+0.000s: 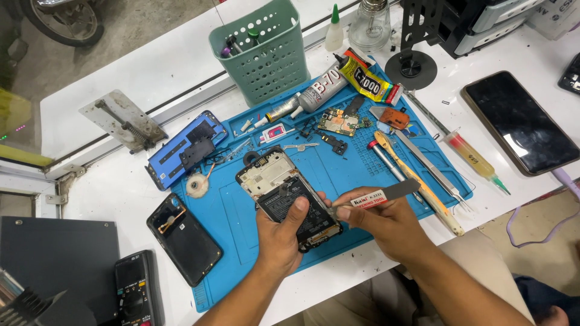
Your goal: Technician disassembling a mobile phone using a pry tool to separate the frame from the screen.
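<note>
On a blue mat (241, 241) over a white workbench (157, 66), the left hand (279, 235) grips an opened phone (287, 196); the right hand (386, 220) pinches a flat metal tool (386, 194) at the phone's edge. Grey floor lies beyond.

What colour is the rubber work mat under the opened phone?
Blue: the rubber work mat under the opened phone shows best in the head view.
</note>
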